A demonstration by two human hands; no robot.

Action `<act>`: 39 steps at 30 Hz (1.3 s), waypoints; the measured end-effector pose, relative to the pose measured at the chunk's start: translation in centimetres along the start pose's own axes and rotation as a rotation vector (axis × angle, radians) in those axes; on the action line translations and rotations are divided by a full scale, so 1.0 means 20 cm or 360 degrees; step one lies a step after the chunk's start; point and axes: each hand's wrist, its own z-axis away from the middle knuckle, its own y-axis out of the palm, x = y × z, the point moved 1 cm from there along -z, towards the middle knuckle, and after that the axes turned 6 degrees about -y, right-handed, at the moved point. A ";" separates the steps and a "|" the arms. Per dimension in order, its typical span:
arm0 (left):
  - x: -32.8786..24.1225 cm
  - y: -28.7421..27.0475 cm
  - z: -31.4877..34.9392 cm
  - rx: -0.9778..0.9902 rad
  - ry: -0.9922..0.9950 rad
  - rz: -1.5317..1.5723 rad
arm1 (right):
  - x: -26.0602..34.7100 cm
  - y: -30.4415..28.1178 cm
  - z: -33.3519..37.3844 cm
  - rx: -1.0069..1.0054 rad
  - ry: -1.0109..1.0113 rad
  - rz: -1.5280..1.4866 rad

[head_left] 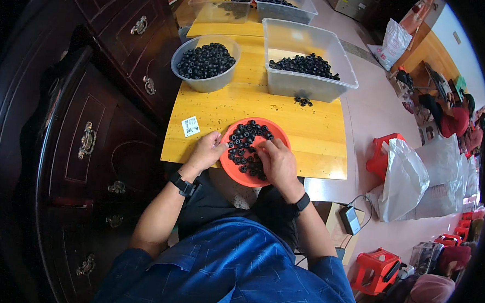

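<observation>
A round orange-red plate sits at the front edge of the yellow table and juts out past it. Many small black ring-shaped parts lie spread in it, with bare patches between. My left hand is closed at the plate's left rim, fingertips against the edge. Over the plate's right side, my right hand has its fingers bent down and drawn together among the parts. Whatever is between those fingertips is hidden.
Behind the plate stand a round translucent tub and a rectangular clear bin, both holding black parts. Some loose parts and a white printed label lie on the table. Dark drawers border the left; red stools stand right.
</observation>
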 end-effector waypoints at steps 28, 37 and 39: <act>0.07 0.01 -0.01 0.0011 0.0124 0.0214 | -0.17 0.05 -0.17 0.0341 -0.0115 0.0312; 0.08 0.01 0.00 -0.0038 0.0144 0.0158 | -0.14 0.03 -0.17 0.0508 -0.0242 0.0406; 0.07 0.01 0.01 -0.0031 0.0125 0.0172 | -0.14 0.03 -0.17 0.0505 -0.0252 0.0349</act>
